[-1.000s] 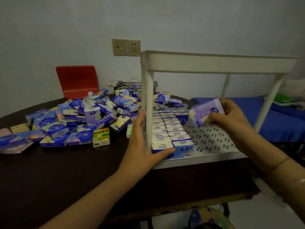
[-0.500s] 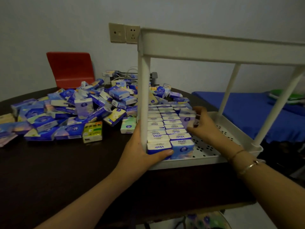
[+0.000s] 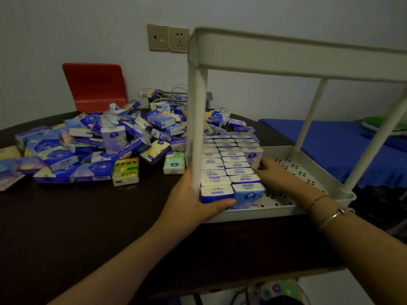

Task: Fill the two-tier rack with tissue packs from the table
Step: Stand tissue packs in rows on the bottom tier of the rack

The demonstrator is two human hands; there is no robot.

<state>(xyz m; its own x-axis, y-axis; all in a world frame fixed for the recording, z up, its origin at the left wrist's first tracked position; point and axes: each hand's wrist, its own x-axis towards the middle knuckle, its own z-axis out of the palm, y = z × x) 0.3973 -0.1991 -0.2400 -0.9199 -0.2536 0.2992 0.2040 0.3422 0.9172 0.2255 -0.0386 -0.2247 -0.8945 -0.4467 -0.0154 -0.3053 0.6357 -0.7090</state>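
Observation:
A white two-tier rack [image 3: 286,208] stands at the table's right end. Its lower tray holds rows of upright tissue packs [image 3: 222,166] along the left side; the tray's right part shows bare perforated floor. My left hand [image 3: 193,199] grips the tray's front-left corner at the post, thumb across the front pack. Inside the lower tier, my right hand [image 3: 272,170] holds a pale purple tissue pack [image 3: 255,157] upright against the third row. A big heap of loose tissue packs [image 3: 99,142] lies on the dark table [image 3: 88,227] to the left.
A red chair back [image 3: 94,86] stands behind the table, with wall sockets [image 3: 168,38] above. A blue bed [image 3: 343,146] lies behind the rack at the right. The rack's top tier [image 3: 297,56] overhangs the lower tray. A yellow-green pack [image 3: 125,171] lies near the heap's front.
My right hand brought the purple pack from mid-air into the lower tier and stood it against the rows. The left hand kept its hold on the rack corner. The view moved closer.

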